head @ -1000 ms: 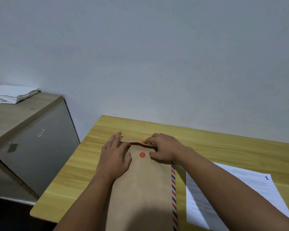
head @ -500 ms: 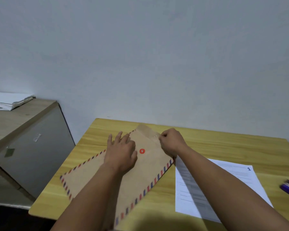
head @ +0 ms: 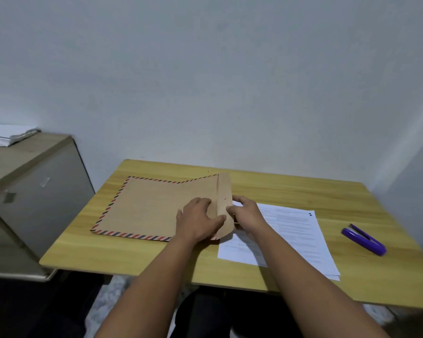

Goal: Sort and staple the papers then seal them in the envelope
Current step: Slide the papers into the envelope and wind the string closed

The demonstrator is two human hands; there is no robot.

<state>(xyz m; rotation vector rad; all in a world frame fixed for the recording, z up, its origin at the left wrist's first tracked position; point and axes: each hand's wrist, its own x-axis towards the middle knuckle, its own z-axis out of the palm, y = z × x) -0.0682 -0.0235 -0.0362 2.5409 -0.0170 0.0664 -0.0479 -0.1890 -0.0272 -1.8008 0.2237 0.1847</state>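
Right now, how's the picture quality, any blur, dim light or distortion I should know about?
Head view: dim, flat light, with soft shadows under the forearms. Wide-angle bending curves the table edge and the cabinet. The printed sheets are too soft to read apart from a "1". The left hand, right hand, envelope and purple stapler show fairly clearly.

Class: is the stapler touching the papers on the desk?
Apart. The head view shows bare desk between the purple stapler and the right edge of the papers.

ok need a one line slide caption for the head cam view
Both hands, left and right, work the flap of a striped-edge brown envelope beside the papers and purple stapler.
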